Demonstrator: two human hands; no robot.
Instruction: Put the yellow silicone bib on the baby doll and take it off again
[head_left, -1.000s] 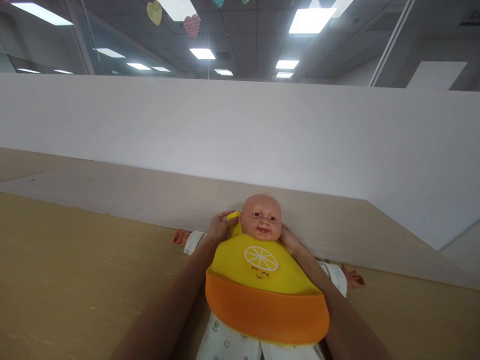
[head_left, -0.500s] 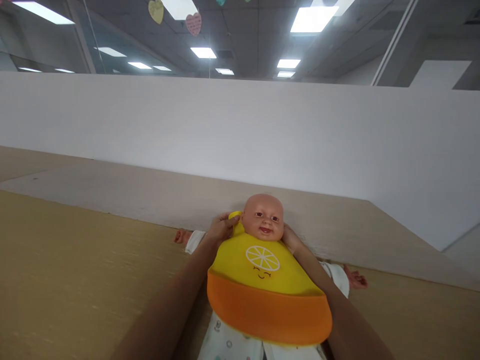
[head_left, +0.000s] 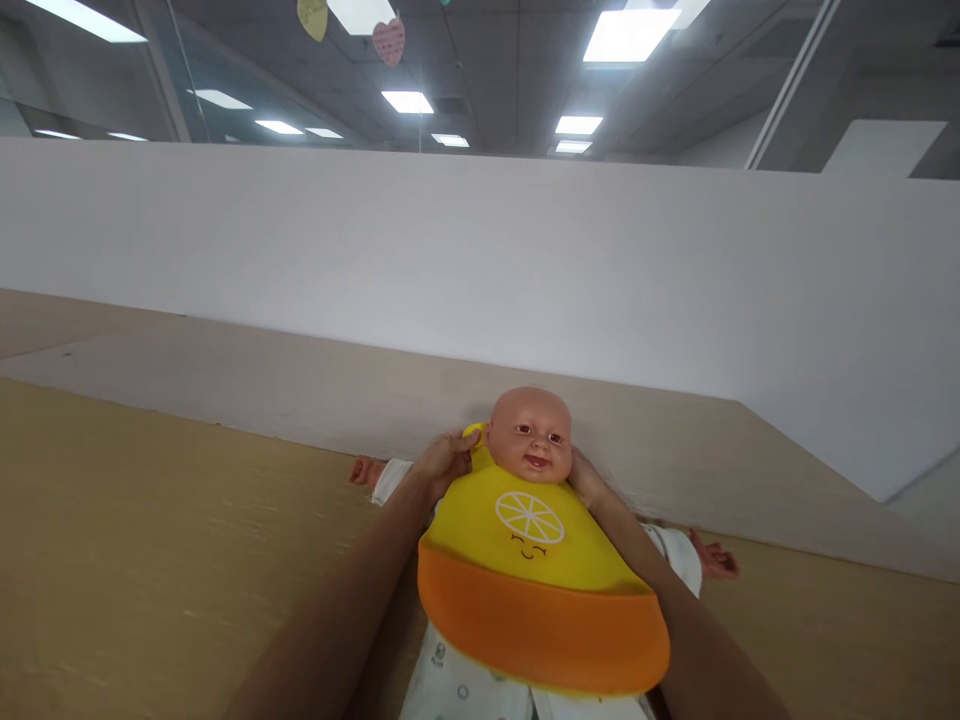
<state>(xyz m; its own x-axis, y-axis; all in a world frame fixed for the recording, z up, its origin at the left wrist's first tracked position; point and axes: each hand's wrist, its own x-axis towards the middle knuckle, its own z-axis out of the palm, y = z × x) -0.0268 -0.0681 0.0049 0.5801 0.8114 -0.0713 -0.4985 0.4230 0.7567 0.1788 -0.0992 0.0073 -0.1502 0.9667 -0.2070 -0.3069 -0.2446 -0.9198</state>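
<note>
A baby doll (head_left: 529, 420) lies on its back with both arms spread, in white patterned clothes. A yellow bib (head_left: 465, 505) with a lemon-slice face and an orange pocket (head_left: 540, 625) covers its chest. At the left of the doll's neck, my left hand (head_left: 444, 462) pinches the bib's neck strap between thumb and fingers. My right hand (head_left: 589, 480) reaches to the other side of the neck, close against the doll's head. Its fingers are hidden behind the head and neck, so what they hold does not show.
The doll rests on a wood-coloured surface (head_left: 187, 540). Beyond its head runs a pale ledge (head_left: 262, 375) below a white wall (head_left: 450, 260). Glass panels with heart-shaped paper notes (head_left: 388, 42) stand above the wall.
The doll's head and the bib have shifted very slightly right in view. Both hands stay at the neck, and the left hand keeps its pinch on the strap.
</note>
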